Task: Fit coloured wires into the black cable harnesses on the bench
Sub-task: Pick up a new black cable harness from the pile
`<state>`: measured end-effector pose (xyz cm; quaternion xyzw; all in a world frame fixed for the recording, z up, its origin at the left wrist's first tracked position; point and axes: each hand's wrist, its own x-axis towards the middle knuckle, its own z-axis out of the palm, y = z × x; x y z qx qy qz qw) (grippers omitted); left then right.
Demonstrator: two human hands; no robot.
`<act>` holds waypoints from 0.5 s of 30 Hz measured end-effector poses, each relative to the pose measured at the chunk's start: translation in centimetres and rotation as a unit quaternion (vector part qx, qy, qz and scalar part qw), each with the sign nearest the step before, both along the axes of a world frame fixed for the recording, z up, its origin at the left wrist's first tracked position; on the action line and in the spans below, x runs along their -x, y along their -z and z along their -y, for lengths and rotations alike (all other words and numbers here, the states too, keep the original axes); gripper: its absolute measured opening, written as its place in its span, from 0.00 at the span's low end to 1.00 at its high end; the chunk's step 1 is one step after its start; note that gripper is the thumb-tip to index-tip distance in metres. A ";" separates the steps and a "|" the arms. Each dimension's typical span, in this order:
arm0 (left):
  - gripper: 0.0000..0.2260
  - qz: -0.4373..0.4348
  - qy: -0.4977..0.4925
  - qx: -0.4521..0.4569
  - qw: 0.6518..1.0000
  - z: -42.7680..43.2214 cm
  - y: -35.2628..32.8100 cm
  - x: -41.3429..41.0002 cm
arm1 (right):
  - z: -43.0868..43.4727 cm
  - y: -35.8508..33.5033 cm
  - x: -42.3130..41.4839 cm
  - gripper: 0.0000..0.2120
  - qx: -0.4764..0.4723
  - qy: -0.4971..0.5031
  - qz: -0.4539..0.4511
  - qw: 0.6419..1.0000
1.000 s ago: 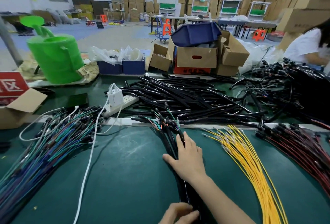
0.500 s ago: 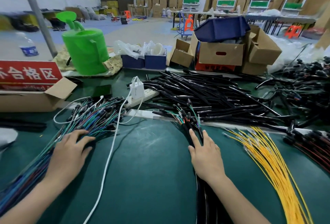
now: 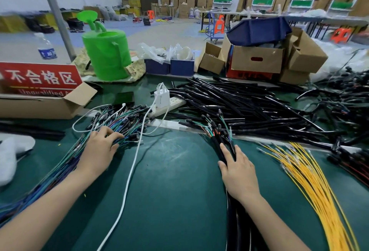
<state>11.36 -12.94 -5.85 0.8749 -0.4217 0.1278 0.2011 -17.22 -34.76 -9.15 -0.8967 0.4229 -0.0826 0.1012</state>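
Green bench: pile of loose black tubes at back, yellow wires fanned on R. Coloured wires bundle far L, black harnesses centre-R, running twd the person. L hand on coloured wires, fingers curled round a few strands. R hand flat on harnesses, fingers straight, slightly apart. White cable btwn the hands.

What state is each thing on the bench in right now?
left hand: fingers curled into coloured wires
right hand: flat on black harnesses, fingers straight
yellow wires: loose, untouched
charger: plugged into power strip
watering can: upright
cardboard box: flaps open
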 end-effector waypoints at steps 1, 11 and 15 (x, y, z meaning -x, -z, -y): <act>0.10 -0.004 0.005 0.008 1.000 0.1 0.1 0.0 | 0.0 0.0 0.0 0.25 0.003 0.001 -0.002 1.000; 0.12 -0.044 -0.069 0.053 0.995 0.0 -1.8 -2.0 | -0.1 -0.2 0.1 0.25 -0.008 0.001 0.012 1.000; 0.09 -0.027 -0.113 0.034 0.993 -0.1 -4.0 -2.8 | 0.0 -0.1 0.3 0.25 -0.010 0.002 0.016 1.000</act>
